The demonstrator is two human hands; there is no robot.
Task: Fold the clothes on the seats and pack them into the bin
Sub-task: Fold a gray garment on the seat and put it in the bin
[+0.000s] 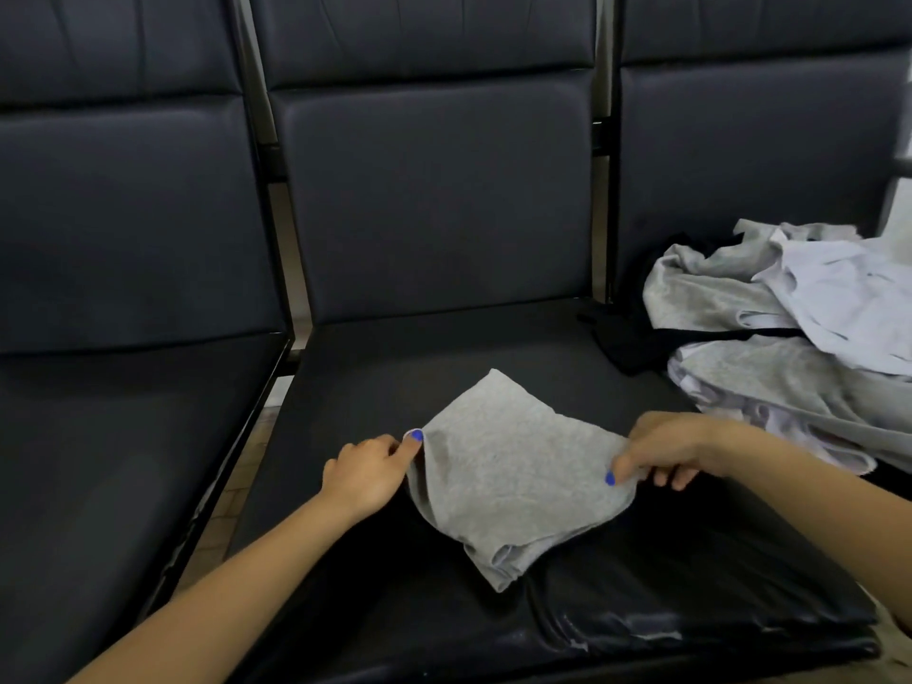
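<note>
The pile of clothes (789,338) on the right seat runs off the right edge of the view, so its full extent cannot be told; a black garment (627,345) half buried in it spills over the gap onto the back right corner of the middle seat (395,377). No bin shows anywhere. The near right corner of the middle seat is worn, its dark leatherette wrinkled and flaking pale along the front edge.

A small grey garment (513,476), soft heathered knit, lies folded into a rough diamond near the front of the middle seat, one corner pointing to the backrest and a bunched, layered corner toward the front edge. What kind of garment it is cannot be made out. The left hand (365,471) pinches its left corner between thumb and curled fingers; the fingertips sit under the cloth, hidden. The right hand (666,451) pinches the right corner, thumb on top, the other fingers curled beneath. Both thumbnails are painted blue.

The seats are padded, matte, dark blue-grey, with seamed backrests.
</note>
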